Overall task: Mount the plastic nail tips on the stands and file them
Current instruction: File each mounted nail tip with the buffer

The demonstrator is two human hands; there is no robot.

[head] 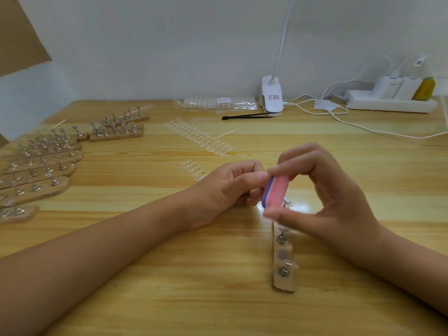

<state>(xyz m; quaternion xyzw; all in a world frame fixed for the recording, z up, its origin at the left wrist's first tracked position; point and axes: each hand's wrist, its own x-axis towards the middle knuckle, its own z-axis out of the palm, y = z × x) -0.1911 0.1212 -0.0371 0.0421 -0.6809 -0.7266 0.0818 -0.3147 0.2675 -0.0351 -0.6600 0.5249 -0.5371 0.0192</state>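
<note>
pinching the pink and purple file block between thumb and fingertips, the right hand is holding it over the far end of a wooden stand strip lying on the table. the left hand is curling its fingers beside the block; whether it is grasping anything cannot be told. rows of clear nail tips are lying beyond, more stand strips are sitting far left, and a clip lamp is standing by the wall
</note>
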